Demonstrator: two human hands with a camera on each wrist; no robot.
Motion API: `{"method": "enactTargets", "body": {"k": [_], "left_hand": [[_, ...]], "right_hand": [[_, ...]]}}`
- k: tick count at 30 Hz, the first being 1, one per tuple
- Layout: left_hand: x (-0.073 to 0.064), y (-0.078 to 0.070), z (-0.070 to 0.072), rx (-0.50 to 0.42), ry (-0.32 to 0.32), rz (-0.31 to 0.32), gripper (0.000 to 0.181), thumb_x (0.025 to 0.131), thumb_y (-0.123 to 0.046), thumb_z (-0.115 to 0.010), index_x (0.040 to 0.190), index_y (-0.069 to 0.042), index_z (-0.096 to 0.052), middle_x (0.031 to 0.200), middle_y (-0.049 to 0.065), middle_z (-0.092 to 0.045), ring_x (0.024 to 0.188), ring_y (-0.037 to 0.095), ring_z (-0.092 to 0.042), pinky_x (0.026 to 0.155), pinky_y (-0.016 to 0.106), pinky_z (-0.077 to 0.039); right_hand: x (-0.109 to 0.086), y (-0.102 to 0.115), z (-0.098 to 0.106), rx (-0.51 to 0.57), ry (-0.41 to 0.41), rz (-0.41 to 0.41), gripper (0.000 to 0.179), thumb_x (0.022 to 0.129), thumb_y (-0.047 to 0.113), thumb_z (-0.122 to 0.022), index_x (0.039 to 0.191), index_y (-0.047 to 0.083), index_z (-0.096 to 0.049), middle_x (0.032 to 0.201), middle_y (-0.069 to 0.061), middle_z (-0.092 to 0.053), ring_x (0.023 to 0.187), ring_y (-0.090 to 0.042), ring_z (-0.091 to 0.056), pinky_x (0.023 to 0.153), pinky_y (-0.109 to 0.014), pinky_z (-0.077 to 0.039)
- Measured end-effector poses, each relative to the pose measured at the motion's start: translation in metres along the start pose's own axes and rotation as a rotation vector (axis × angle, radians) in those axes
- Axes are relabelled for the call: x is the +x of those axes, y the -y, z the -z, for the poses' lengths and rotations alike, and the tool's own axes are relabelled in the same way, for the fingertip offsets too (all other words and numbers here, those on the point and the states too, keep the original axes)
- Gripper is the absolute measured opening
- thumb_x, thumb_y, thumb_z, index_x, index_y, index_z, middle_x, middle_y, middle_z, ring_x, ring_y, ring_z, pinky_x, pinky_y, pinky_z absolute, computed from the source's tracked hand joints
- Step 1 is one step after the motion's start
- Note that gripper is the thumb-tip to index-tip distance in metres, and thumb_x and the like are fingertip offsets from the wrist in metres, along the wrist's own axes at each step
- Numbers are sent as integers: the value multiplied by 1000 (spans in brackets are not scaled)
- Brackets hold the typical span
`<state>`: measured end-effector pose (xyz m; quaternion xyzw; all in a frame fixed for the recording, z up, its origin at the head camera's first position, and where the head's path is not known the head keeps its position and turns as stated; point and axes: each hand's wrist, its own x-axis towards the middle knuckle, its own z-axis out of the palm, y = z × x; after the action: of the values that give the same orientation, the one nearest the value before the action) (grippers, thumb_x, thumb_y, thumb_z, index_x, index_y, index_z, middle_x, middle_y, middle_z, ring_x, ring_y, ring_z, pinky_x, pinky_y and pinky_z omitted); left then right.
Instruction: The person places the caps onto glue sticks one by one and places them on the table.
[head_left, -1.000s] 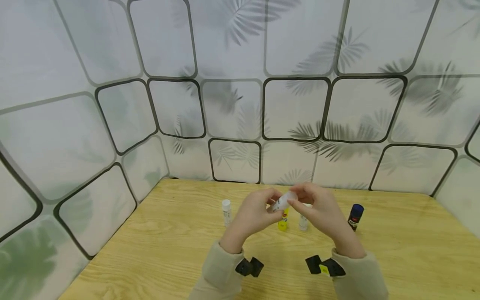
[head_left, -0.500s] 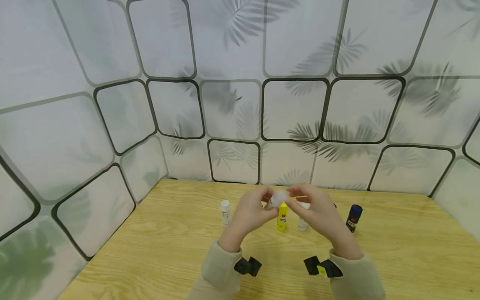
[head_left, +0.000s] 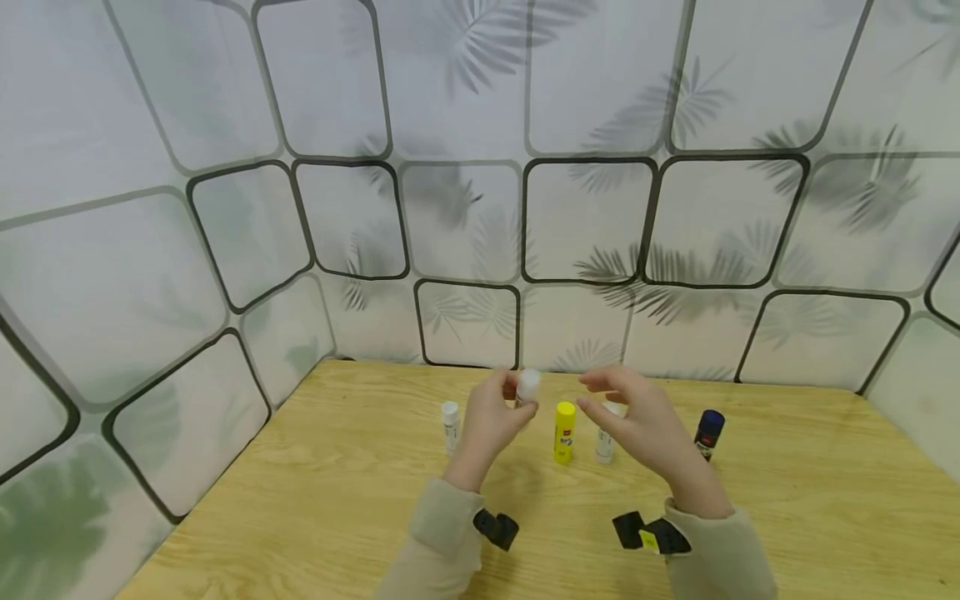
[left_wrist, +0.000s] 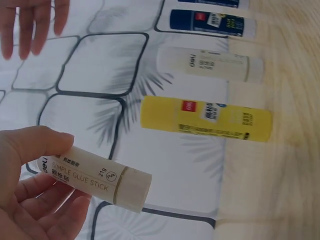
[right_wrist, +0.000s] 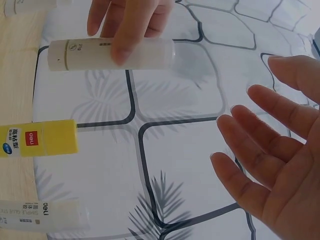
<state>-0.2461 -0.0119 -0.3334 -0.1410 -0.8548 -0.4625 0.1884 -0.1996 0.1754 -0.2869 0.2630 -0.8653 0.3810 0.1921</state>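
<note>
My left hand (head_left: 491, 421) grips a white glue stick (left_wrist: 95, 177) between thumb and fingers, held above the table. In the head view the stick stands nearly upright, its cap end at the top. Apart from it, my right hand (head_left: 637, 417) hovers with fingers spread and nothing in them, as the palm (right_wrist: 280, 165) in the right wrist view shows. Between the hands a yellow glue stick (head_left: 564, 433) stands upright on the table. A second white glue stick (head_left: 604, 442) stands beside it, partly hidden behind my right fingers.
Another white glue stick (head_left: 451, 425) stands left of my left hand. To the right stands a dark blue glue stick (head_left: 708, 433); the left wrist view shows a blue one (left_wrist: 212, 22) with another beyond it. A patterned curtain (head_left: 465, 217) rises behind the wooden table (head_left: 300, 500).
My left hand has moved left with the white glue stick, turning it from tilted to nearly upright. My right hand has let go of its end and stays almost in place.
</note>
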Motion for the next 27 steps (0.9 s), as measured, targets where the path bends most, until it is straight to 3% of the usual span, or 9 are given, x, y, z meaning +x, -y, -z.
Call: {"method": "enactTargets", "body": {"k": [7, 16, 27], "left_hand": [[0, 13, -8, 48, -9, 51, 22, 72, -10, -72, 84, -8, -54, 83, 4, -59, 75, 17, -54, 66, 29, -46], [1, 28, -16, 88, 95, 197, 24, 70, -11, -74, 80, -6, -52, 80, 4, -57, 73, 17, -57, 60, 28, -48], [0, 42, -19, 129, 147, 248, 26, 70, -11, -74, 83, -5, -53, 81, 6, -57, 75, 20, -55, 64, 34, -48]], "right_hand": [[-1, 0, 0, -4, 5, -6, 26, 86, 20, -59, 106, 3, -59, 102, -7, -58, 93, -24, -54, 80, -44, -44], [0, -2, -1, -17, 21, -11, 27, 86, 21, -58, 107, 3, -59, 103, -7, -58, 94, -23, -54, 80, -43, -44], [-1, -2, 0, -24, 30, -6, 27, 87, 22, -57, 106, 4, -59, 103, -7, -57, 94, -23, -54, 81, -42, -44]]}}
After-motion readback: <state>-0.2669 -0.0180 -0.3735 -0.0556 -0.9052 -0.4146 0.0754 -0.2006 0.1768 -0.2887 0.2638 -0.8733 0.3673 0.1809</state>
